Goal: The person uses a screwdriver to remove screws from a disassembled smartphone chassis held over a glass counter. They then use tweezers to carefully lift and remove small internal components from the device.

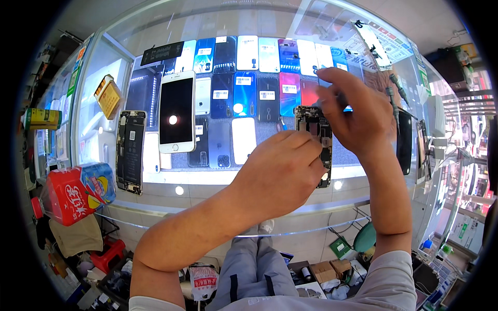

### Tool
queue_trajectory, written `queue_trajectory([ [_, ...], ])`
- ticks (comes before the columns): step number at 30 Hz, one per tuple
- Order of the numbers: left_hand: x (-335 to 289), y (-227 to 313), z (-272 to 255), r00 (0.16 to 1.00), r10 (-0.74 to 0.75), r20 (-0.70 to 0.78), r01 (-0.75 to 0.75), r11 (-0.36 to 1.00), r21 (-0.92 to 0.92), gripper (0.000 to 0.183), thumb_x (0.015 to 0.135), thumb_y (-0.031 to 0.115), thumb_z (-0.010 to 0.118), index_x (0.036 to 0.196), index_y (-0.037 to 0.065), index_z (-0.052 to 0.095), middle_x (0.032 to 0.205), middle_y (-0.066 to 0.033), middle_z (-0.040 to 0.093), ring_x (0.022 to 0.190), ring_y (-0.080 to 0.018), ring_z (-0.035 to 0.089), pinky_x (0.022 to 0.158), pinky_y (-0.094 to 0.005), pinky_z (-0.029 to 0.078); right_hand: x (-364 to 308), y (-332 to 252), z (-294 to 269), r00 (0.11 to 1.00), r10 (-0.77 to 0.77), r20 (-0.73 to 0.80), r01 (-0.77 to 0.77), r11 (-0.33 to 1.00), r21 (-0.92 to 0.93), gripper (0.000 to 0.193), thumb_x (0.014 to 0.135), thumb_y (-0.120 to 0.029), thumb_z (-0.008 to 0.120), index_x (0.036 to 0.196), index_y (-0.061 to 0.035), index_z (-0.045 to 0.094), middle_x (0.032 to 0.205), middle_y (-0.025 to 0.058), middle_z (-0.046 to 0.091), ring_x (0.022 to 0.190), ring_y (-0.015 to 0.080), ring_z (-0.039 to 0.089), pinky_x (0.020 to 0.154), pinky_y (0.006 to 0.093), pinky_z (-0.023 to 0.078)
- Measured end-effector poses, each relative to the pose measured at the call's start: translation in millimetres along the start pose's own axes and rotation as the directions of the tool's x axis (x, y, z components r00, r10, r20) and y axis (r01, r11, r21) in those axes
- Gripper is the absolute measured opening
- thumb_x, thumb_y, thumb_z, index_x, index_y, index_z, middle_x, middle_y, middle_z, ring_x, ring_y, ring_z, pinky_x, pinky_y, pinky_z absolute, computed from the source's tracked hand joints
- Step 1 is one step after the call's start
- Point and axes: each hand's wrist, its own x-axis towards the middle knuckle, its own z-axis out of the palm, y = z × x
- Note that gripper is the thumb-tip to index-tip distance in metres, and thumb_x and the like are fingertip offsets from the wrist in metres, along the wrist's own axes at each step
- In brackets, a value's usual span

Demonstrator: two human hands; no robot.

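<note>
An opened phone (326,136) with its circuit board and inner parts bare lies on the glass counter before me. My left hand (285,173) is over its left side, fingers curled and pinched together at the board. Whatever the fingertips hold is hidden. Above the phone's upper right is my right hand (358,111), its index finger raised and bent and the other fingers curled in towards the thumb. A small thing may be between them, but I cannot make it out. Left of my hands lie a white-framed phone (177,111) with a dark screen and another opened phone (130,150) showing its black battery.
Rows of phones (245,93) fill the glass display counter (218,186). On the left are a yellow cigarette pack (108,97), a red-and-blue bottle (78,192) and a yellow-green can (42,119). Screwdrivers (392,106) and a dark phone (404,145) lie at the right.
</note>
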Motion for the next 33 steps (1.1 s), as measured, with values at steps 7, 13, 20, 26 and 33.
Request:
queue_trajectory([
  [7,2.1,-0.3,0.9,1.000,0.010,-0.004,-0.010,1.000,-0.008,0.014,0.084,0.014,0.084,0.087,0.005,0.074,0.103,-0.0080,0.071,0.102,-0.0291,0.070,0.090,-0.0433,0.059,14.6,-6.5,-15.7,0.975,-0.103,0.195,0.065,0.979,0.193,0.030,0.100,-0.002,0.076,0.130,-0.0022,0.073,0.099,0.0143,0.081,0.078,0.0259,0.078,0.070,0.0366,0.060],
  [13,2.6,-1.2,2.8,0.999,0.027,-0.029,-0.027,1.000,0.007,0.014,0.085,0.015,0.083,0.086,0.005,0.073,0.102,-0.0072,0.071,0.100,-0.0285,0.070,0.088,-0.0427,0.059,10.8,-0.9,-9.3,0.992,0.031,0.123,-0.041,0.996,0.080,0.040,0.089,0.001,0.071,0.128,-0.0088,0.073,0.096,0.0126,0.080,0.078,0.0345,0.076,0.073,0.0429,0.061],
  [20,2.5,0.1,-0.3,1.000,0.009,0.003,-0.009,1.000,0.010,0.014,0.084,0.015,0.083,0.085,0.005,0.073,0.104,-0.0080,0.072,0.102,-0.0289,0.071,0.088,-0.0429,0.059,16.0,-2.0,-11.9,0.991,-0.067,0.120,0.045,0.984,0.172,0.036,0.091,-0.004,0.073,0.127,-0.0068,0.070,0.095,0.0135,0.080,0.078,0.0333,0.077,0.070,0.0396,0.061],
  [26,2.7,-1.0,2.6,1.000,0.013,-0.022,-0.013,1.000,0.004,0.014,0.085,0.015,0.083,0.083,0.005,0.074,0.104,-0.0085,0.073,0.101,-0.0287,0.071,0.088,-0.0428,0.059,10.3,6.1,-11.4,0.989,-0.075,0.128,0.051,0.982,0.181,0.034,0.093,-0.006,0.074,0.126,-0.0054,0.069,0.097,0.0135,0.080,0.079,0.0312,0.079,0.073,0.0378,0.063],
  [33,4.1,-0.2,-0.6,0.999,-0.024,-0.035,0.023,1.000,-0.013,0.016,0.086,0.014,0.085,0.091,0.004,0.074,0.106,-0.0089,0.072,0.092,-0.0303,0.072,0.081,-0.0412,0.060,9.5,-6.0,-10.3,0.981,0.167,0.098,-0.183,0.965,0.188,0.020,0.104,-0.007,0.074,0.123,-0.0023,0.070,0.095,0.0135,0.080,0.076,0.0233,0.080,0.072,0.0313,0.064],
])
